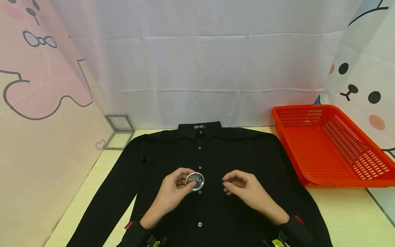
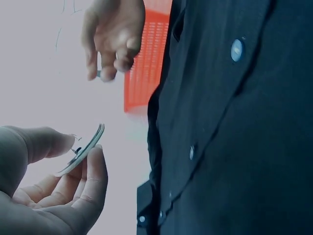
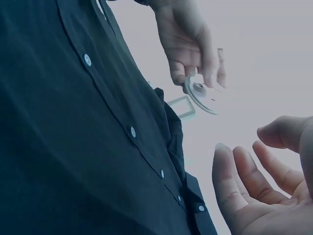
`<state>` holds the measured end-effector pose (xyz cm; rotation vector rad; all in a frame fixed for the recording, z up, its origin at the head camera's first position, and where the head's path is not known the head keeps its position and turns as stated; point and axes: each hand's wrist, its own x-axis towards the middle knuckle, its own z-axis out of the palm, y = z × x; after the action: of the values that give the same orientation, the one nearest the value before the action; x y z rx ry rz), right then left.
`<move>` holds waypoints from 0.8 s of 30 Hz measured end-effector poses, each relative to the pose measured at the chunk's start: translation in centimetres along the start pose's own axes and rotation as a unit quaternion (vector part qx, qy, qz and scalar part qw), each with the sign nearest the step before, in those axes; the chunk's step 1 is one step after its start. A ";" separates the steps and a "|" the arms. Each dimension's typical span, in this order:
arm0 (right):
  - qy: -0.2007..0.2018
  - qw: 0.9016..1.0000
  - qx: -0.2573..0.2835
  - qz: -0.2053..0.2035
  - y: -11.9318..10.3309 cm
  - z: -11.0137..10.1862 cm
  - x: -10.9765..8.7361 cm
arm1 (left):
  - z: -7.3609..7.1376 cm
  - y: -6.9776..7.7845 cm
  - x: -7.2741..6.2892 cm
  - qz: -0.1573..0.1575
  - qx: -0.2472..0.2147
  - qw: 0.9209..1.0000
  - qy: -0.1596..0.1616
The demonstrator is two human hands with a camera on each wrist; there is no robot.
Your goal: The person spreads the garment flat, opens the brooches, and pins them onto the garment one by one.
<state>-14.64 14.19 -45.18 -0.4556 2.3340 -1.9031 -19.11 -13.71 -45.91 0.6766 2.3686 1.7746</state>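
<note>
A round pin-back badge [image 1: 200, 177] is held by my left hand [image 1: 172, 192], pinched at its edge between thumb and fingers. Its silvery metal back and pin face upward in the head view, and the left wrist view shows the badge [image 2: 91, 148] nearly edge-on. My right hand [image 1: 245, 188] hovers to the right, fingers loosely bent; in the right wrist view its thumb and fingers are apart, with nothing between them. Both hands are over a black button-up shirt [image 1: 216, 154], laid front up with its collar at the far end. The badge's front is hidden.
A red plastic basket [image 1: 311, 140] stands at the right, beside the shirt's sleeve. At the back left, a grey-edged folding frame [image 1: 119, 131] leans near the wall. White cloth [image 1: 197, 68] hangs behind the pale table [image 1: 342, 206], with cartoon-printed cloth on both sides.
</note>
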 end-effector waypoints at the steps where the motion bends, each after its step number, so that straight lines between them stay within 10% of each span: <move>1: -0.001 1.000 -0.001 0.001 -0.1 -0.2 -0.2 | -0.2 -0.1 -0.1 -0.001 0.002 1.000 0.003; 24: 0.023 0.999 -0.018 -0.028 -1.1 -1.9 -1.6 | -6.6 -1.6 -1.4 0.001 0.107 0.989 0.099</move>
<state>-13.47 16.23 -43.86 -0.4892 2.4136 -1.9184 -20.60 -20.51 -45.58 0.5464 2.7190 1.6756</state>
